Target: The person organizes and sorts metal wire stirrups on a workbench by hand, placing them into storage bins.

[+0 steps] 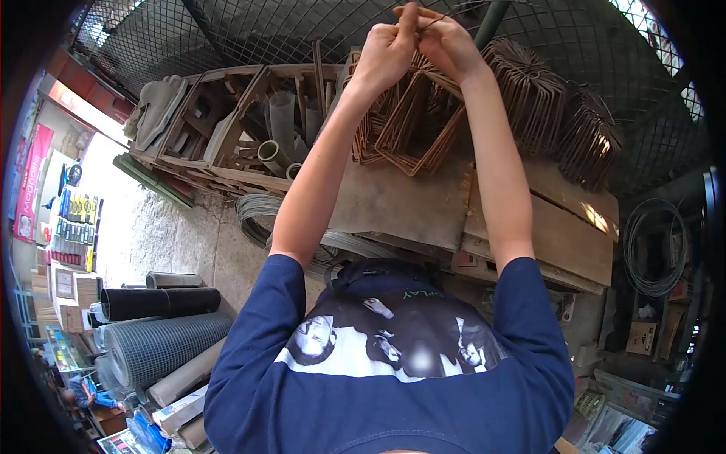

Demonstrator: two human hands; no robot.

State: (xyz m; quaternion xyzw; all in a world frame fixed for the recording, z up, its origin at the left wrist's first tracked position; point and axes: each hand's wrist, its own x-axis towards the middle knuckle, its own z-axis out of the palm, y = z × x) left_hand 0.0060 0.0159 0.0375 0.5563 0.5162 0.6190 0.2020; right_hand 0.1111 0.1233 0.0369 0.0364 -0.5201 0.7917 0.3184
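Both my arms stretch up to the top of the head view, with the hands close together. My left hand is closed, its fingers bunched beside the right hand's fingertips. My right hand is also closed, fingers bent in a pinch. A thin dark wire shows between the fingers of the two hands. Just below them hangs a bundle of rusty rectangular rebar stirrups, partly hidden by my hands and forearms. Further right hang more stirrup bundles, one next to another.
A wire mesh fence runs behind. Below the stirrups is a wooden bench. To the left stand a wooden rack with tubes and a coil of grey wire. Mesh rolls lie lower left; another wire coil hangs right.
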